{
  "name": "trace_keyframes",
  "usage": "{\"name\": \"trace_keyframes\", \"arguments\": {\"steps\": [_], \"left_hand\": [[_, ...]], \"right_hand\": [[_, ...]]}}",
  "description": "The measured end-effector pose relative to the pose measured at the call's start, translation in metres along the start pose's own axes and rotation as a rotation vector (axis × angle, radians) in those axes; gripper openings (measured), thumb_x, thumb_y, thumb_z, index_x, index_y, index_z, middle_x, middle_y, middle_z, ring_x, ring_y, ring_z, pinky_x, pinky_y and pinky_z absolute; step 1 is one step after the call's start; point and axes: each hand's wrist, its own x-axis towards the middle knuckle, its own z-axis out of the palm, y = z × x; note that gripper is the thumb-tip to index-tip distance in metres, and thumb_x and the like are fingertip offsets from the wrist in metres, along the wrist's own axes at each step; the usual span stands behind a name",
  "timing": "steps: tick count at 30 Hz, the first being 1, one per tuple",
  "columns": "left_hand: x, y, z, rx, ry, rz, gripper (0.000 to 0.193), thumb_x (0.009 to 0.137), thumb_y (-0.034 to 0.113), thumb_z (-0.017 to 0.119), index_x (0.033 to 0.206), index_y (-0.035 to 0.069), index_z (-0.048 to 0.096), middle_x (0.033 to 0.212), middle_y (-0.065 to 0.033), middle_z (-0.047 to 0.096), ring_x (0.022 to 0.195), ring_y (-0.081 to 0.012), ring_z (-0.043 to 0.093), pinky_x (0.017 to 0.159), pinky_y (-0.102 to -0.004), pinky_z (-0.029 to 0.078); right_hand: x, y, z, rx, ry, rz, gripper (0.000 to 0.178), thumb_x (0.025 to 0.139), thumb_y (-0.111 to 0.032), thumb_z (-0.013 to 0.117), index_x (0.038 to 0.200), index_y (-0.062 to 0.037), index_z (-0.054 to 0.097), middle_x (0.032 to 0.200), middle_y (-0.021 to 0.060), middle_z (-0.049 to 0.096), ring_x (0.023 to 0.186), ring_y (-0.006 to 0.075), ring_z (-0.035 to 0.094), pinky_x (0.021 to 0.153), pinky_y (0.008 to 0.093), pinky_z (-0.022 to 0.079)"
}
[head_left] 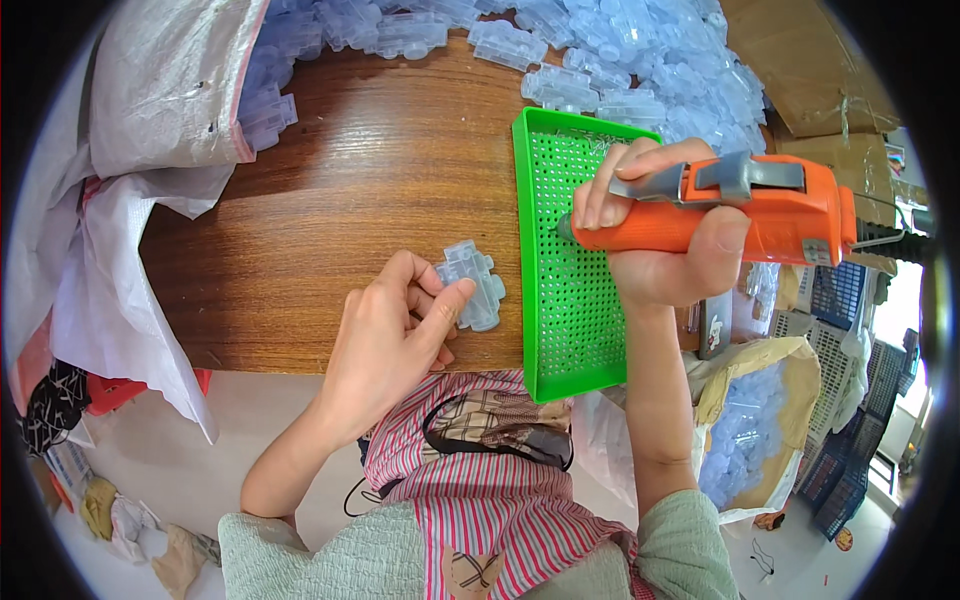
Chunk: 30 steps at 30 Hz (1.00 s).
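Observation:
My left hand [385, 318] pinches a translucent plastic part [474, 284] with rounded side lobes, between thumb and fingers, over the wooden table near its front edge. My right hand [655, 235] is wrapped round an orange electric screwdriver [735, 222] with a grey lever on top. The tool lies roughly level, its tip pointing left above a green perforated tray [533, 310]. Small metallic bits, too small to name surely, lie at the tray's far end. The hand and tool hide part of the tray.
A large heap of similar translucent parts [640, 60] covers the table's far side. At the left a white woven sack [170, 80] spills more parts. An open bag [750, 430] of clear pieces stands at the lower right, with cardboard [810, 60] and plastic crates [835, 300] beyond.

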Motion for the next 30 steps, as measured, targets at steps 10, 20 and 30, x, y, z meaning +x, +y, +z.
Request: {"name": "trace_keyframes", "arguments": {"steps": [10,20,30], "left_hand": [[0.009,-0.022,0.004,-0.334,-0.149,-0.022,0.024,0.1,0.022,0.055,0.09,0.0,0.053,0.075,-0.0079,0.065,0.061,-0.0125,0.066,0.054,-0.0238,0.055],[0.004,-0.02,0.006,-0.352,-0.135,-0.016,0.026,0.099,0.02,0.056,0.089,-0.003,0.053,0.075,-0.0093,0.065,0.064,-0.0133,0.067,0.057,-0.0266,0.057],[0.007,-0.019,0.005,-0.353,-0.131,0.008,0.025,0.098,0.019,0.057,0.089,-0.004,0.053,0.073,-0.0087,0.064,0.064,-0.0125,0.067,0.057,-0.0268,0.057]], "right_hand": [[0.0,0.002,-0.001,-0.057,-0.057,-0.006,0.072,0.085,-0.07,0.048,0.095,0.0017,0.054,0.066,0.0087,0.05,0.058,0.0175,0.048,0.05,0.0312,0.043],[-0.001,0.002,-0.003,-0.063,-0.047,-0.016,0.07,0.087,-0.068,0.045,0.095,0.0013,0.053,0.065,0.0084,0.05,0.058,0.0178,0.048,0.053,0.0316,0.044],[-0.027,-0.062,0.024,0.141,-0.309,0.015,0.072,0.085,-0.069,0.054,0.104,0.0008,0.054,0.074,0.0099,0.054,0.064,0.0192,0.052,0.05,0.0318,0.045]]}}
